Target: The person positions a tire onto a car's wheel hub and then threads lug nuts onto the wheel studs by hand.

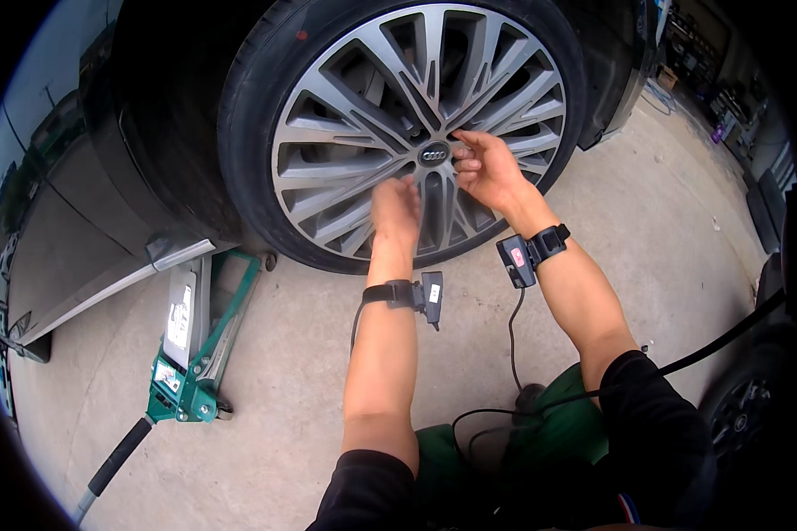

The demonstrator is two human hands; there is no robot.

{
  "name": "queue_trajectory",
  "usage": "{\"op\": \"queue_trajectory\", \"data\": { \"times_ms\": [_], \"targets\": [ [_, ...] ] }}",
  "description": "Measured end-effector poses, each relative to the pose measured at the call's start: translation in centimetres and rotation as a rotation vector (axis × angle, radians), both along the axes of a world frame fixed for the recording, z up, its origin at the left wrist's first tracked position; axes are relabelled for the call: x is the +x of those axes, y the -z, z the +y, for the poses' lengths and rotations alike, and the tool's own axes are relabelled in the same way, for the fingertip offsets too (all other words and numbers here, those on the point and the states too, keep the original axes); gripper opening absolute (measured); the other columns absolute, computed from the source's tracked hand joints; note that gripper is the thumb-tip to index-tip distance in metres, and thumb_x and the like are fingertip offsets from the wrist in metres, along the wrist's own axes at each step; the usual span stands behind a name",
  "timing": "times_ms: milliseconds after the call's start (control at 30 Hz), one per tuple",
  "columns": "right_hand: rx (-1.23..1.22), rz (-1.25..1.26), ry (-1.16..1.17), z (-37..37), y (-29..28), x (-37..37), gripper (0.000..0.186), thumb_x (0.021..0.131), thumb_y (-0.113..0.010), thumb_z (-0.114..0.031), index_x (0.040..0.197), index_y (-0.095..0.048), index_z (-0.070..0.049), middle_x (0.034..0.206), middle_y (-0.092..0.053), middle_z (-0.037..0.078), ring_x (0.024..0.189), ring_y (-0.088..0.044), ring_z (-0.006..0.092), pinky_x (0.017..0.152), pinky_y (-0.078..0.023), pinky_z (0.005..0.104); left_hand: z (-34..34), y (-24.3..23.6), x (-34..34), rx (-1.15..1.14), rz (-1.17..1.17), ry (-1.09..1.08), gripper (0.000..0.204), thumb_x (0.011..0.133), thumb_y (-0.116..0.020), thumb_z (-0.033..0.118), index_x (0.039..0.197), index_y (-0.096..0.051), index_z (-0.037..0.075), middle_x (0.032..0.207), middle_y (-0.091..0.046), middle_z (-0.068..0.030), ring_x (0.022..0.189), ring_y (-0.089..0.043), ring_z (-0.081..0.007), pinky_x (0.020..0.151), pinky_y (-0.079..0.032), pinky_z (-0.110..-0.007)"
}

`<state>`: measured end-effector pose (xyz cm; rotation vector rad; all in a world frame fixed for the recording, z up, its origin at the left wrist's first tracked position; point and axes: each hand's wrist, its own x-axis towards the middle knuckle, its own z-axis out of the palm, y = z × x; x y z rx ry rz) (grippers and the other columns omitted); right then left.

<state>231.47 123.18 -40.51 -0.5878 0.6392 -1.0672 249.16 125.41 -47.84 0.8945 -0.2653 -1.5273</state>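
Observation:
A multi-spoke alloy wheel (328, 137) with a black tyre (255, 190) sits at the dark car's wheel arch. At its hub is a round dark centre cap (433, 155). My left hand (395, 211) is just below and left of the cap, fingers curled toward a bolt hole and a little blurred. To the right of the cap, my right hand (487, 168) has its index finger and thumb at the upper right bolt hole, with the other fingers bent. Whatever either set of fingertips holds, if anything, is hidden.
A green floor jack (205, 376) stands at the left under the car's sill (181, 257), its handle (119, 456) slanting toward me. Strapped devices on my wrists trail black cables (515, 341). Another wheel (742, 416) is at the right edge, and a hose (664, 97) lies at the back right.

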Motion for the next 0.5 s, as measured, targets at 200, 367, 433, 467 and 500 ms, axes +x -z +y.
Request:
{"op": "queue_trajectory", "data": {
  "times_ms": [200,367,433,467,500],
  "targets": [
    [-0.853,1.907,0.427,1.0,1.8,0.5,0.055,0.095,-0.052,-0.027,0.148,-0.049,-0.017,0.090,-0.071,0.027,0.088,-0.069,0.0442,0.080,-0.053,0.0553,0.4,-0.1,0.7,0.000,0.004,-0.018,0.024,0.078,-0.056,0.015,0.097,-0.066,0.005,0.080,-0.057,-0.0021,0.067,-0.051,-0.0166,0.061,-0.039,-0.029],
    [-0.914,1.909,0.415,1.2,2.6,1.3,0.050,0.097,-0.051,-0.028,0.146,-0.049,-0.019,0.085,-0.071,0.024,0.077,-0.069,0.0437,0.073,-0.054,0.0548,0.3,0.1,0.8,0.009,0.001,-0.021,0.024,0.078,-0.056,0.015,0.098,-0.066,0.006,0.080,-0.057,-0.0020,0.067,-0.051,-0.0167,0.061,-0.039,-0.029],
    [-0.855,1.920,0.411,1.2,2.8,1.5,0.051,0.097,-0.050,-0.027,0.147,-0.048,-0.018,0.086,-0.071,0.026,0.082,-0.069,0.0451,0.075,-0.053,0.0558,0.1,0.2,0.8,0.013,-0.002,-0.006,0.024,0.078,-0.055,0.015,0.098,-0.066,0.006,0.080,-0.058,-0.0019,0.067,-0.051,-0.0167,0.061,-0.039,-0.029],
    [-0.845,1.918,0.448,1.1,2.9,1.7,0.051,0.097,-0.050,-0.027,0.147,-0.048,-0.018,0.087,-0.070,0.027,0.084,-0.068,0.0459,0.076,-0.053,0.0563,0.1,0.3,0.7,0.016,-0.007,-0.007,0.024,0.078,-0.055,0.015,0.098,-0.066,0.006,0.080,-0.058,-0.0019,0.067,-0.051,-0.0167,0.061,-0.040,-0.029],
    [-0.820,1.887,0.425,1.1,3.0,1.9,0.051,0.097,-0.050,-0.025,0.148,-0.048,-0.017,0.085,-0.070,0.024,0.080,-0.069,0.0420,0.071,-0.053,0.0528,0.1,0.3,0.8,0.021,-0.010,-0.007,0.025,0.078,-0.055,0.015,0.098,-0.066,0.006,0.080,-0.058,-0.0019,0.067,-0.051,-0.0167,0.061,-0.040,-0.029]
  ]
}}
